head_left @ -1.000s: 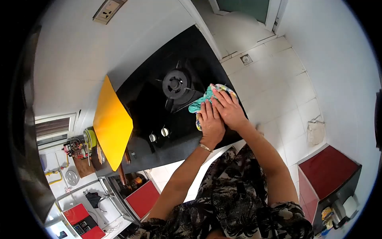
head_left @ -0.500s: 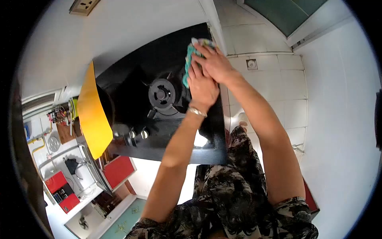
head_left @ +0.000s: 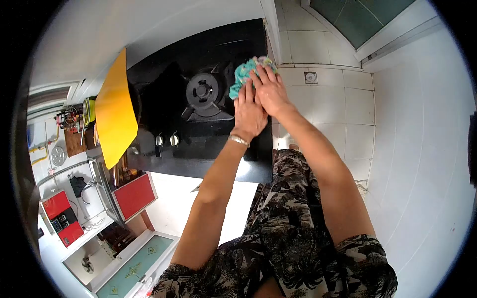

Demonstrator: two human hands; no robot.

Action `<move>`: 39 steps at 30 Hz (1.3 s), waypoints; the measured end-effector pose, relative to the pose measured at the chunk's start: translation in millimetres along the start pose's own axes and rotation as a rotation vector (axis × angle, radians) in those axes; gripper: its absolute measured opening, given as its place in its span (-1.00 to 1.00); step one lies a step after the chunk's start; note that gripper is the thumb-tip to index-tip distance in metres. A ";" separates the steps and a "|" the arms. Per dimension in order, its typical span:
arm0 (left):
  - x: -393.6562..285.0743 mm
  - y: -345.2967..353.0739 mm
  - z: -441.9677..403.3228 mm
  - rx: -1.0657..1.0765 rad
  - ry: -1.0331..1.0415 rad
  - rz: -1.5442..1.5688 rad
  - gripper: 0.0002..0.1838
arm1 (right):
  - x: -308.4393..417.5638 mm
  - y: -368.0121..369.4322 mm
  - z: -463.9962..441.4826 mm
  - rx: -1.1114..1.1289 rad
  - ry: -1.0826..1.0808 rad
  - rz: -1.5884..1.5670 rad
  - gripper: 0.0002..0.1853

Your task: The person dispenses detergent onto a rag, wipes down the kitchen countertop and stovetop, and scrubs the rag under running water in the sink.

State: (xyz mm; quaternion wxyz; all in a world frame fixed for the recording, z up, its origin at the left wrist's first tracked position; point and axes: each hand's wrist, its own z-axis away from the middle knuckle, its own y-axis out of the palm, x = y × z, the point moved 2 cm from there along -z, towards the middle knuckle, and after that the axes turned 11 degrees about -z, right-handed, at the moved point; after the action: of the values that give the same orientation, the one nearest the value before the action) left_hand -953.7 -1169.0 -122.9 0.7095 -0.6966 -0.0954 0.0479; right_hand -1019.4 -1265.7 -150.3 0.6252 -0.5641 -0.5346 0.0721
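Observation:
A bunched turquoise cloth [head_left: 242, 79] with a multicoloured patch lies at the right end of the black glass gas stove [head_left: 164, 114]. My right hand [head_left: 271, 93] presses over the cloth from the right, its fingers closed down on the fabric. Beside it, touching it, my left hand [head_left: 250, 115] holds the cloth's near edge under its fingertips. A bracelet circles my left wrist. Just left of the cloth is a round burner [head_left: 202, 92] with its pan support. Two knobs [head_left: 174, 139] sit along the stove's front.
A yellow panel [head_left: 117, 114] stands upright across the stove's left part. A white wall rises behind the stove. To the right are a tiled floor [head_left: 328, 107] and a white wall. A red-fronted cabinet [head_left: 134, 197] and a sink area lie at lower left.
The view has shifted a little. Both hands have drawn the cloth slightly towards me along the stove's right edge, and the cloth looks more bunched up.

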 end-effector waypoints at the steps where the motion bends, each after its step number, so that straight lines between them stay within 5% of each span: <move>1: -5.5 -3.9 19.7 0.029 0.008 0.013 -0.22 | 9.5 0.4 19.0 -0.004 -0.013 0.001 -0.35; 14: -37.8 -3.6 283.7 0.011 0.122 0.276 -0.38 | 130.4 6.8 268.3 0.071 -0.146 -0.079 -0.41; 17: -38.3 -8.2 299.8 -0.143 0.066 0.430 -0.55 | 141.3 12.8 285.2 0.037 -0.114 -0.232 -0.58; 20: -47.5 -24.1 302.7 0.063 -0.087 0.768 -0.53 | 135.0 -0.4 289.8 0.013 -0.095 -0.420 -0.67; 24: -75.8 -53.3 260.9 -0.115 0.170 0.391 -0.46 | 111.8 -12.8 293.1 -0.347 0.234 -0.582 -0.56; 26: -85.9 -36.9 235.8 0.025 0.201 0.232 -0.54 | 74.3 45.2 303.0 -0.167 0.645 -1.113 -0.59; 27: -89.4 -27.3 223.0 0.077 0.214 0.147 -0.56 | 75.4 67.6 303.8 -0.282 0.566 -1.970 -0.61; 28: -90.9 -18.3 210.3 0.129 0.226 0.060 -0.57 | 51.4 108.4 300.3 -0.398 1.013 -2.319 -0.60; 30: -86.1 -7.2 189.0 0.074 0.281 0.006 -0.61 | 48.8 115.0 280.1 -0.331 0.697 -2.455 -0.61; 31: -80.8 -11.0 172.8 0.043 0.290 0.006 -0.61 | 51.5 103.0 259.6 -0.427 0.910 -2.318 -0.62; 34: -59.7 -21.6 104.1 -0.052 0.304 -0.014 -0.57 | 12.0 94.1 190.6 -0.288 0.412 -1.085 -0.60; 35: -50.7 -22.3 75.9 -0.050 0.307 -0.018 -0.56 | -6.8 127.4 164.9 -0.398 0.498 -1.224 -0.63; 39: -20.2 -16.2 -37.2 -0.137 0.261 -0.071 -0.60 | -41.7 39.6 27.8 -0.287 0.450 -0.945 -0.75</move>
State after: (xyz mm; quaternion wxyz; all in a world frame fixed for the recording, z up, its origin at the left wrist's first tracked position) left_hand -967.0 -1209.9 -108.5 0.6680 -0.7398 -0.0299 -0.0744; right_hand -1037.4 -1263.1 -211.5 0.6053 -0.3437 -0.5873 -0.4131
